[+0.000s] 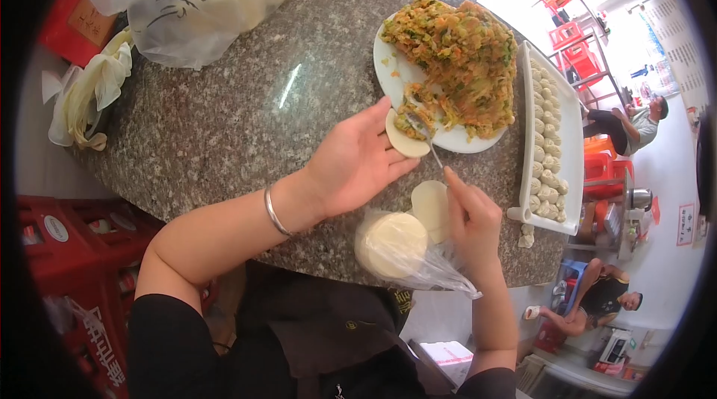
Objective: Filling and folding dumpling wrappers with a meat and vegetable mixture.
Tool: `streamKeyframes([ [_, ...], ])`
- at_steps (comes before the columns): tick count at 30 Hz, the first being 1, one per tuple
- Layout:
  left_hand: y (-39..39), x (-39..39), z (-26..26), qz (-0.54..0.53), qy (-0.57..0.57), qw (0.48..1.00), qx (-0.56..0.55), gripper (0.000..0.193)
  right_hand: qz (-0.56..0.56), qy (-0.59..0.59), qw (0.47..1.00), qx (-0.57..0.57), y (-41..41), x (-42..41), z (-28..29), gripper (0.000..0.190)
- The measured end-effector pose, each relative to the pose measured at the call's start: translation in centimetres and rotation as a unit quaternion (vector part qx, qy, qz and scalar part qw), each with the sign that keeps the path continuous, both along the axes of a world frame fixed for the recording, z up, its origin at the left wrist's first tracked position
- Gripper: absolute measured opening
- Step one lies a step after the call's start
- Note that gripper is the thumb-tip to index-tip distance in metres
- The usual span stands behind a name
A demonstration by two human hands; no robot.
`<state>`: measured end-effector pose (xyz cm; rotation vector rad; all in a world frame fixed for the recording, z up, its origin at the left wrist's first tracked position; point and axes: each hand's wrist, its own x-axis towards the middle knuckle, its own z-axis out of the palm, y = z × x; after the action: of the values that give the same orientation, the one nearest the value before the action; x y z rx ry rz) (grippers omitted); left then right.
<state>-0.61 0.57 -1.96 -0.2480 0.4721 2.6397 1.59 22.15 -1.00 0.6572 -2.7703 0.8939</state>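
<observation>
On the fingers of my left hand (pixel 358 158), palm up, lies a round dough wrapper (pixel 408 144) with filling on it. My right hand (pixel 475 214) grips a metal spoon (pixel 436 156), its bowl in the filling over the wrapper. Just beyond, a white plate (pixel 386 71) bears a large heap of chopped vegetable filling (pixel 476 57). Below my hands a stack of round wrappers (pixel 395 245) sits in a clear plastic bag (pixel 442 270), with loose wrappers (pixel 430 206) beside it, near my right hand. A white tray (pixel 571 119) at the right holds rows of pleated dumplings (pixel 546 144).
Plastic bags (pixel 196 12) with pale contents lie on the speckled stone table (pixel 252 91) at upper left. A crumpled cloth or bag (pixel 92 96) hangs at its left edge. Red crates (pixel 73 248) stand lower left. Two people (pixel 644 124) sit farther off at right.
</observation>
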Motion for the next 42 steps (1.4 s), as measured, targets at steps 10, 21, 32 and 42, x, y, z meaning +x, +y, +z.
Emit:
streamKeyframes([
  [10,0.0,-0.3,-0.4,0.018,0.019,1.000,0.008,0.045,-0.004,-0.040,0.998,-0.044,0.4,-0.1,0.6,0.030],
  [21,-0.1,-0.4,-0.2,0.030,0.009,1.000,0.002,0.051,-0.020,-0.023,0.999,0.013,0.1,-1.5,1.0,0.026],
  [32,-0.5,-0.4,-0.1,0.037,-0.013,0.999,-0.034,0.055,0.054,-0.021,0.998,0.008,-1.1,-2.4,2.4,0.028],
  [42,-0.4,-0.6,0.4,0.055,0.012,0.997,-0.053,0.053,0.033,-0.035,0.999,0.017,-0.9,-2.0,2.6,0.027],
])
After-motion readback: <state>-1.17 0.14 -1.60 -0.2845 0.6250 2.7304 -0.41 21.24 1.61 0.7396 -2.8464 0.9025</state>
